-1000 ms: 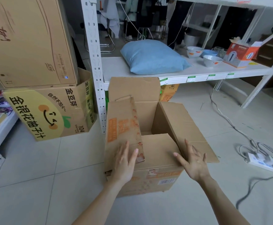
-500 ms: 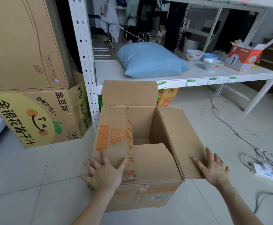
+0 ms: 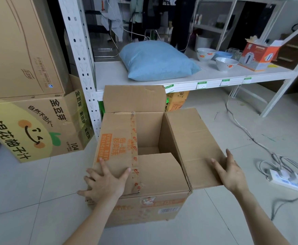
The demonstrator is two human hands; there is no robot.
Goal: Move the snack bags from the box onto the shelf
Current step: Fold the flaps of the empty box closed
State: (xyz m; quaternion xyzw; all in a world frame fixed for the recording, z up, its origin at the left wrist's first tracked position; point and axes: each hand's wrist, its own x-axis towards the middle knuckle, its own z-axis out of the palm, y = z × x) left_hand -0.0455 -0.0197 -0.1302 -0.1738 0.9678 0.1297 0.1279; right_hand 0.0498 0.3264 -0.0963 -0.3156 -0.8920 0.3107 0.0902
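Note:
A brown cardboard box (image 3: 150, 206) stands on the tiled floor in front of the white shelf (image 3: 180, 80). Its flaps are spread apart. My left hand (image 3: 104, 183) presses flat on the left flap with fingers spread. My right hand (image 3: 227, 172) lies on the outer edge of the right flap, fingers straight. The near flap covers the front half of the opening. Only a bare patch of the box's inside shows; no snack bags are visible.
A blue pillow (image 3: 157, 61), bowls (image 3: 226, 63) and an orange carton (image 3: 258, 55) sit on the shelf. Stacked cardboard boxes (image 3: 35, 128) stand at the left. A power strip (image 3: 286, 179) with cables lies on the floor at the right.
Both hands pushed the side flaps outward and down. The left flap, upright a second ago, now lies low. The view moved closer to the box.

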